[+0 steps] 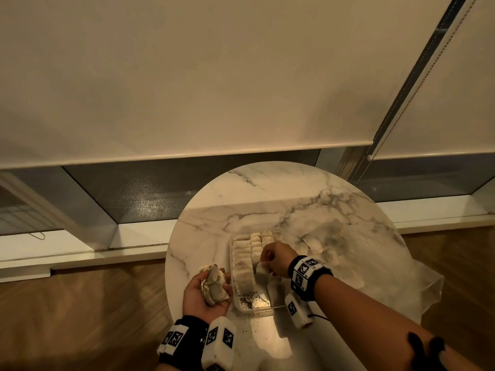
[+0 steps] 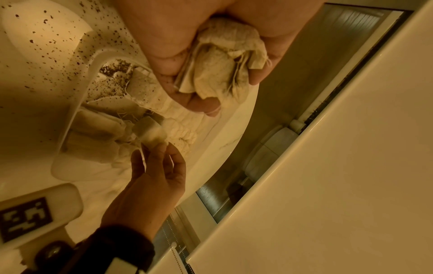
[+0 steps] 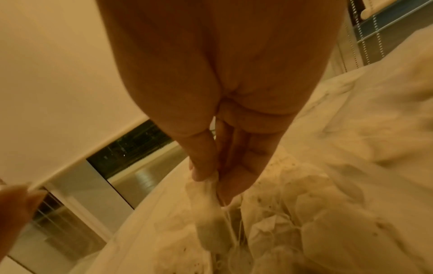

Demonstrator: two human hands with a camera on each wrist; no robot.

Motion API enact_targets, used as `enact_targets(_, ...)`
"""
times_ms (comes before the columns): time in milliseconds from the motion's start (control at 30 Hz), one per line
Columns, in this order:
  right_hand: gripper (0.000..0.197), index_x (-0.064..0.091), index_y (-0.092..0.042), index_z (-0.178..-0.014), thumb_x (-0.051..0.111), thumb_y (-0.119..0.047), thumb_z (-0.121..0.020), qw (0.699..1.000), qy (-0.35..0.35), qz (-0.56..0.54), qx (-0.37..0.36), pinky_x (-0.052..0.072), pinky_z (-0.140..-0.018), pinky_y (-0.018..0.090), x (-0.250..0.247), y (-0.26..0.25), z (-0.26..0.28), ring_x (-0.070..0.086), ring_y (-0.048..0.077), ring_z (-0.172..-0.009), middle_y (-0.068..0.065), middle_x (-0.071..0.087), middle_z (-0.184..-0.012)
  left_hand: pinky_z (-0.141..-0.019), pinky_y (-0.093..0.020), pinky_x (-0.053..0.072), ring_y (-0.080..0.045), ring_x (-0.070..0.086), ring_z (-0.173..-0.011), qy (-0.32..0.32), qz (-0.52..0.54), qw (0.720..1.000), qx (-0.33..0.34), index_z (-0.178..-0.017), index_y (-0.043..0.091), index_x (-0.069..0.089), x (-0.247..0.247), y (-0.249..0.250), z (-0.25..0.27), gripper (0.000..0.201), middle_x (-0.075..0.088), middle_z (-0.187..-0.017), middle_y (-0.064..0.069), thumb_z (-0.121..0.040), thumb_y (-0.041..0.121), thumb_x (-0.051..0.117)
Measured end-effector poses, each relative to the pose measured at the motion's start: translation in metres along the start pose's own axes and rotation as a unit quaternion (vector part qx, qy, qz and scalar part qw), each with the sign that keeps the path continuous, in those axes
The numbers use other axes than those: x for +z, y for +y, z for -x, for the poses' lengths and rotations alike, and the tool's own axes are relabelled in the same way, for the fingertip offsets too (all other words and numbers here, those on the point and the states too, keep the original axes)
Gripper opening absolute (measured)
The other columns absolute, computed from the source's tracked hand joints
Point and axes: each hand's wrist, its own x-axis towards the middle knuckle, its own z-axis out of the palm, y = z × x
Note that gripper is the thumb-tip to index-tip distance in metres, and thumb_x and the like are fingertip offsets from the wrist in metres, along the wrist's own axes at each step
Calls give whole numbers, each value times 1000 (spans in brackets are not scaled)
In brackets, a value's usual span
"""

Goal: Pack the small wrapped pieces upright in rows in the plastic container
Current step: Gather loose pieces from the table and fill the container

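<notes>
A clear plastic container (image 1: 263, 309) sits on the round marble table (image 1: 267, 188), with small pale wrapped pieces (image 1: 242, 263) standing upright in rows inside it. My left hand (image 1: 206, 293) lies palm up at the container's left side and cups a bunch of wrapped pieces (image 1: 214, 286) (image 2: 220, 68). My right hand (image 1: 276, 259) hovers over the container's middle. Its thumb and fingers pinch the top of one wrapped piece (image 2: 152, 132) (image 3: 208, 222), which hangs down just above the rows.
A crumpled clear plastic bag (image 1: 375, 263) with more pieces lies on the table to the right of the container. Dark crumbs (image 1: 249, 301) are scattered in the container's near end and on the table. Roller blinds and a window sill stand behind the table.
</notes>
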Motion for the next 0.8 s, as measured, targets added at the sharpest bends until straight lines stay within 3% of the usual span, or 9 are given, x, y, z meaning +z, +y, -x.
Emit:
enact_targets(100,6,74,-20,-88,74,-14,-86,999,-7,47,-1,57,-79,30,5,-3,-13,67,20,-90,5,72,-98,-49,-27,50,-27,59,-82,2,9,1000,-1,-93,5,62,-4,5,-3,19,66,-82,-13,-80,18,55)
enact_targets(267,16,78,-15,-96,69,-7,-86,997,-12,69,14,48,-79,21,14,-5,-33,65,23,-103,8,73,-108,-49,-28,51,-28,60,-85,12,19,1000,5,-97,8,63,-12,14,-12,25,65,-90,-13,-75,19,57)
enact_targets(367,21,76,-16,-105,67,-11,-87,996,-22,79,24,47,-82,21,16,-6,-43,64,22,-108,6,71,-115,-48,-28,52,-27,59,-87,14,17,1000,1,-99,8,63,-12,17,-16,27,64,-95,-11,-76,20,57)
enact_targets(467,25,75,-17,-109,68,-16,-86,996,-23,83,29,47,-84,20,17,-7,-50,64,20,-109,4,70,-116,-47,-28,52,-27,59,-86,10,15,1000,-4,-96,8,63,-9,19,-19,24,64,-93,-11,-77,19,56)
enact_targets(667,22,77,-11,-105,67,-9,-85,996,-14,84,18,47,-97,23,19,-8,-55,63,23,-112,8,71,-115,-50,-28,51,-26,59,-85,12,1,1000,-14,-92,7,65,-2,14,-25,21,66,-85,-12,-92,23,51)
enact_targets(800,21,76,-13,-103,63,-11,-87,997,-1,72,14,50,-89,25,15,-6,-53,65,23,-108,7,71,-111,-51,-27,50,-25,59,-82,10,-9,1000,-21,-93,7,65,3,7,-27,20,68,-80,-13,-88,22,53)
